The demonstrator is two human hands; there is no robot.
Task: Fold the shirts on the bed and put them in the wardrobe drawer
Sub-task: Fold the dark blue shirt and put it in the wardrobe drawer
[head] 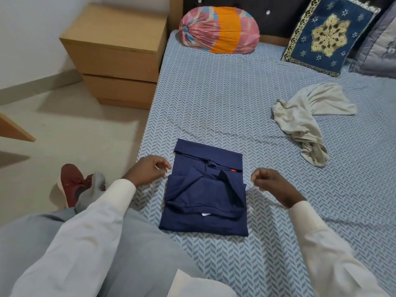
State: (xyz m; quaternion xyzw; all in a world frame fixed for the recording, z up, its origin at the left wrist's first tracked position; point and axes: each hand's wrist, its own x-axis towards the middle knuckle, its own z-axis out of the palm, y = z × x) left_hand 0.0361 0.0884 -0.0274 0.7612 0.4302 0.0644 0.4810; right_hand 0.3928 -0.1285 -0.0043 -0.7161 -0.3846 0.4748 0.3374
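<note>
Looking down from the head view: navy shirt lies folded into a compact rectangle on the bed, near the bed's left edge and directly in front of the person. Its far end is turned over in a flat band; a small red tag shows on the right of that band and a white label shows near the front fold. Left hand sits just beside the shirt's left edge, fingers curled inward with thumb close to fingertips; nothing seen between them. Whether the fingertips touch the cloth cannot be told. Right hand is raised just off the shirt's right edge, fingers curled toward the palm, gripping nothing, apart from the fabric. Both arms wear white sleeves. A second, pale beige shirt lies crumpled and unfolded well apart to the right, farther up the bed. At the headboard end: a pink-and-orange bolster, a blue embroidered cushion leaning upright, and a grey pillow at the right margin. Left of the bed stands a wooden bedside cabinet with two closed drawers. A red shoe shows on the floor.
</note>
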